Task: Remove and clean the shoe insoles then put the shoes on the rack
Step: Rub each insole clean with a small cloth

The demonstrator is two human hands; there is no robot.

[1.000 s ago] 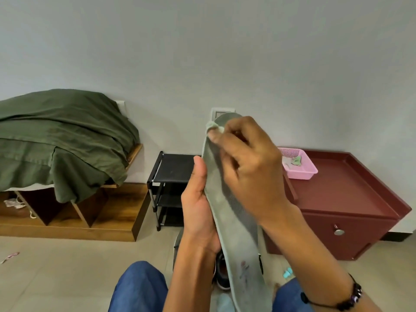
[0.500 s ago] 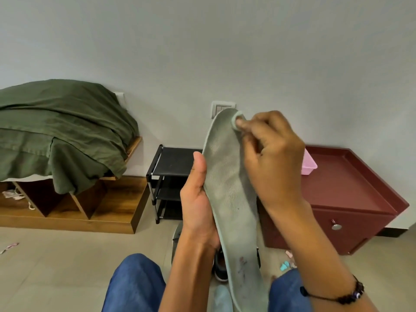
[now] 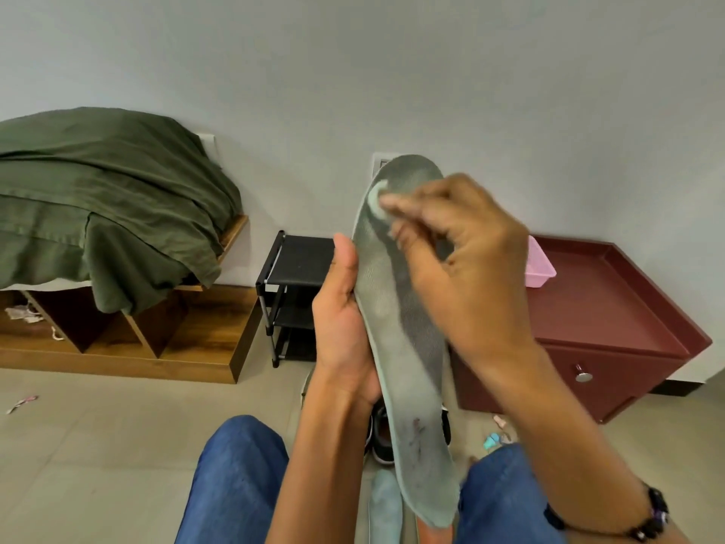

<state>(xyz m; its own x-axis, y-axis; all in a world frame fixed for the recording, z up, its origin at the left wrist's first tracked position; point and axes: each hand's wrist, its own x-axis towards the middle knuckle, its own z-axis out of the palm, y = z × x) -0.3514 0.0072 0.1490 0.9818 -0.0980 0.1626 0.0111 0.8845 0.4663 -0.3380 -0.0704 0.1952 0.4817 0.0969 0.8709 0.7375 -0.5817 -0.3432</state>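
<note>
Item 1. Long grey-green fabric-topped insole (image 3: pixel 404 331): held upright before the person, toe end raised toward the wall, heel end hanging between the knees. A dark smudge is seen near the heel. It is judged to be stood on end so that its whole upper face is presented for wiping.

Item 2. Left hand (image 3: pixel 345 331): wrapped round the insole's left edge at mid-length, thumb laid up along the rim and fingers hidden behind; the grip is closed on the insole, apparently as a backing against pressure.

Item 3. Right hand (image 3: pixel 459 268): a small pale rolled wipe (image 3: pixel 377 201) is pinched at the fingertips and pressed on the insole near the toe, the other fingers spread loosely. The hand is motion-blurred. The cleaning step is judged to be under way.

Item 4. Dark shoe with white sole (image 3: pixel 382 435): stood on the floor between the knees, largely hidden behind the insole; a second shoe cannot be made out.

Item 5. Small black two-tier metal shoe rack (image 3: pixel 292 284): set against the wall between a low wooden bed platform (image 3: pixel 188 335) and a maroon cabinet (image 3: pixel 612 320). Its top shelf is seen bare where visible. Open floor lies before it, so a short forward reach is judged sufficient; the cabinet's corner stands close on the right.
</note>
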